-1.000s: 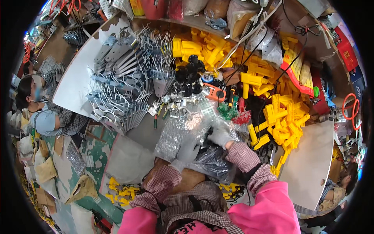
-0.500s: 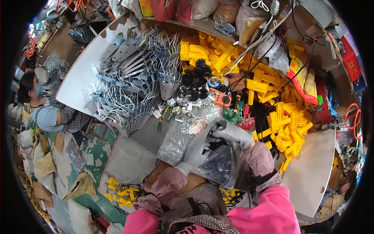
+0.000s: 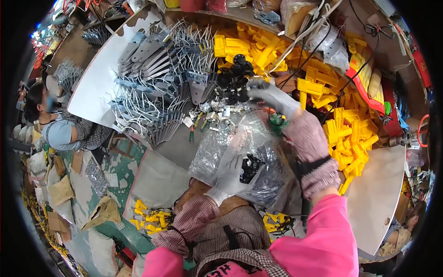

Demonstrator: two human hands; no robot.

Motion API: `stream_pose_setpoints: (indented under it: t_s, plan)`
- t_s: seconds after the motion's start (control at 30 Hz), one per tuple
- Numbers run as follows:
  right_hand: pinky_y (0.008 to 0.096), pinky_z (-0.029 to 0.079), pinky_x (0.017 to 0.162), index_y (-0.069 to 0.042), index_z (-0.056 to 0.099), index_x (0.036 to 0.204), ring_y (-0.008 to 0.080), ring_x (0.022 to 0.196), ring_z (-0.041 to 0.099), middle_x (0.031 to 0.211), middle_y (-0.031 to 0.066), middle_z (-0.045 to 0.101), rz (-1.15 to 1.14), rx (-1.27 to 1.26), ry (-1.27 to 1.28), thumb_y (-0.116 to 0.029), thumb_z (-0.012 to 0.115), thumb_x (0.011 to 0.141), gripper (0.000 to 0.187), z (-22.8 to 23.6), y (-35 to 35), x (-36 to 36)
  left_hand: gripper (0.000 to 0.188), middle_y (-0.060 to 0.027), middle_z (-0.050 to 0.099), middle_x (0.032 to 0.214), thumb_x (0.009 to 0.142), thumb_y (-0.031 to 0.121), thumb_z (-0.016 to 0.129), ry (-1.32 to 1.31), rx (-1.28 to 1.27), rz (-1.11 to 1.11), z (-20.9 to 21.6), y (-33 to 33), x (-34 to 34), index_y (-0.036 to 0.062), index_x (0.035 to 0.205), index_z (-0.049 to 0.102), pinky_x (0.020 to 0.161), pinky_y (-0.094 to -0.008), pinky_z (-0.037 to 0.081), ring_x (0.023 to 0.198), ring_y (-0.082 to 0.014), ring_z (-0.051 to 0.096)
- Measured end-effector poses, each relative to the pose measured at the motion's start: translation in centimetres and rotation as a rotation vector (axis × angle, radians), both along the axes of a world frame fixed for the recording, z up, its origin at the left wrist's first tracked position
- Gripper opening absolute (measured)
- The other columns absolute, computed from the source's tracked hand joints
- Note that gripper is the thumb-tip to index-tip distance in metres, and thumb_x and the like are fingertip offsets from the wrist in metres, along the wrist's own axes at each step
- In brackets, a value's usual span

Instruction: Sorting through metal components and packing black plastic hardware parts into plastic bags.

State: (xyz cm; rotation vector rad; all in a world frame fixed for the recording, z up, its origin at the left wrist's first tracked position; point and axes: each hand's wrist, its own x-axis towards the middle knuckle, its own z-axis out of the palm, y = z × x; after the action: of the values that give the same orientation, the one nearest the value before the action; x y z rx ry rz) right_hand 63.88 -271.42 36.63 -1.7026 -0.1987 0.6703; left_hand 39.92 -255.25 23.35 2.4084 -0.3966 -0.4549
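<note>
Head view shows the right hand (image 3: 272,94) up at the black parts (image 3: 235,81), fingers curled on one. The left hand (image 3: 230,173) is nearer, gripping the clear bag (image 3: 258,138) open below.

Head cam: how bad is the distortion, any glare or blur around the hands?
Head view: strong fisheye, with the white board edge bowing and black corners at the rim; the clear plastic bag throws bright glare that muddies the black parts the left hand holds; the right hand over the black knobs is slightly soft; light is even, shadows weak.
</note>
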Motion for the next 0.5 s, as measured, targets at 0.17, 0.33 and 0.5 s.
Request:
stream_pose_setpoints:
  t_s: [0.17,0.33,0.5]
  plan:
    - [0.0362,0.05,0.071,0.0,0.061,0.102,0.0218,0.077,0.064,0.085,0.0151,0.066,0.166,-0.204,-0.002,-0.03,0.051,0.086,0.036,-1.1,4.7,-7.8,0.117,-0.0236,0.033,0.144,0.063,0.061,0.072,-0.092,0.231,0.067,-1.6,1.1,-2.5,-0.0071,0.144,0.022,0.114,-0.0427,0.016,0.135,-0.0365,0.03]
    - [0.0465,0.046,0.093,-0.016,0.036,0.141,0.039,0.118,0.05,0.129,0.0191,0.047,0.649,-0.856,-0.514,-0.015,0.072,0.07,0.08,-7.3,-0.3,-16.9,0.101,-0.021,0.035,0.143,0.07,0.061,0.066,-0.067,0.194,0.124,-0.5,0.9,-0.4,0.0003,0.143,0.031,0.112,-0.0447,0.023,0.13,-0.0367,0.036]
    - [0.0421,0.041,0.103,-0.016,0.047,0.136,0.0377,0.124,0.046,0.139,0.024,0.04,0.522,-0.793,-0.628,-0.002,0.06,0.078,0.061,-11.9,-0.8,-17.4,0.101,-0.0208,0.041,0.138,0.069,0.056,0.071,-0.081,0.279,-0.044,0.3,0.0,-0.9,-0.003,0.141,0.031,0.11,-0.0462,0.027,0.127,-0.0364,0.041]
